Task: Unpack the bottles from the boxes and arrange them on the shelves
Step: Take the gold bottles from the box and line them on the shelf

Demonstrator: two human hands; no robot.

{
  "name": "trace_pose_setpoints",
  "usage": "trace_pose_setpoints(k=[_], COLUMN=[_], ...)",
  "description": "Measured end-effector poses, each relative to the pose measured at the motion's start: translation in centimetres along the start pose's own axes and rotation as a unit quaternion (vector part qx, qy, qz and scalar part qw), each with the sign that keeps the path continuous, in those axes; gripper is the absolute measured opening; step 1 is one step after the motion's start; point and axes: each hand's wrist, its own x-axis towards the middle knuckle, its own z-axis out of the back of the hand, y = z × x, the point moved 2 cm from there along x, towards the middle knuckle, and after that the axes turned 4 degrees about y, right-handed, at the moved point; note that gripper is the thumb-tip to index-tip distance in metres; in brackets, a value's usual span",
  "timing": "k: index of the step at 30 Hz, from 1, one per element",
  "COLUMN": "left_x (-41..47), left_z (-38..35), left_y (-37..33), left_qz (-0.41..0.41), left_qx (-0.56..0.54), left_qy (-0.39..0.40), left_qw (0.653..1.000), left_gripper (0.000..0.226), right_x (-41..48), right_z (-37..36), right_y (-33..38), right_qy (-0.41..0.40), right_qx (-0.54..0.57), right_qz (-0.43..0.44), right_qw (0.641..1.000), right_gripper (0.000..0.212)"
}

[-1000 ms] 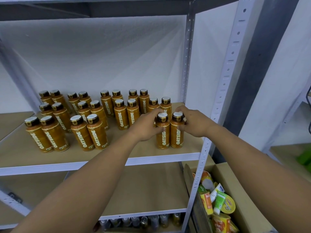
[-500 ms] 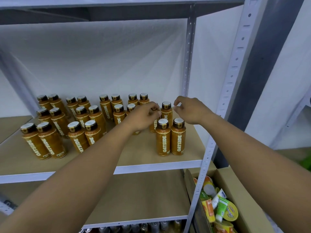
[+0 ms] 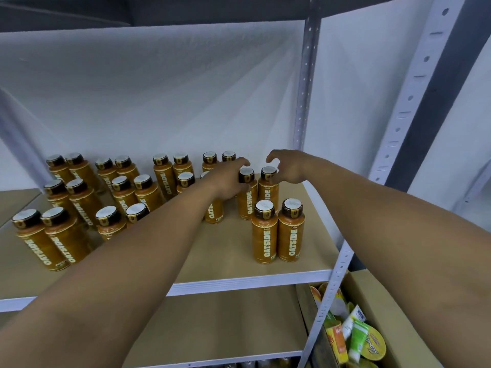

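You are reaching both hands toward the far right of the shelf [image 3: 225,251], where amber bottles [image 3: 61,240] with dark caps, pale tops and white OATSIDE lettering are standing upright in paired rows. Your left hand [image 3: 228,179] is arching over the left bottle [image 3: 245,200] of a middle-row pair, thumb by its neck; you cannot tell whether it is gripping. Your right hand [image 3: 288,168] is hovering loosely curled just above the neighbouring bottle [image 3: 268,193], holding nothing. The front pair [image 3: 265,235] is standing side by side nearer the shelf edge. A cardboard box [image 3: 372,301] of mixed packets is sitting low on the right.
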Motion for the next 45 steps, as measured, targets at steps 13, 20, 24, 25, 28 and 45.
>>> trace_pose_setpoints(k=[13, 20, 24, 25, 28, 45], left_x=[1.3, 2.6, 3.0, 3.1, 3.3, 3.9], left_z=[-2.0, -2.4, -2.5, -2.5, -2.5, -2.9], left_y=[0.7, -0.3, -0.8, -1.0, -1.4, -0.7], left_qz=[-0.024, -0.02, -0.021, -0.023, -0.033, -0.035], left_qx=[-0.046, -0.043, -0.051, -0.053, -0.055, -0.052], left_qy=[-0.025, -0.018, -0.013, -0.014, -0.016, -0.017], left_qw=[0.998, 0.999, 0.998, 0.998, 0.998, 0.998], left_gripper=[0.06, 0.061, 0.06, 0.06, 0.059, 0.06], right_x=[1.1, 1.9, 2.2, 2.3, 2.5, 2.9], right_z=[-3.2, -3.2, -3.4, -3.5, -3.6, -3.9], right_y=[-1.7, -2.7, -3.2, -3.3, -3.5, -3.6], right_qy=[-0.064, -0.089, -0.101, -0.105, -0.111, -0.131], right_qx=[0.095, 0.103, 0.103, 0.101, 0.089, 0.068], right_qz=[0.03, 0.005, -0.017, -0.025, -0.035, -0.022], right_qw=[0.993, 0.991, 0.989, 0.989, 0.989, 0.989], right_gripper=[0.058, 0.059, 0.059, 0.06, 0.061, 0.058])
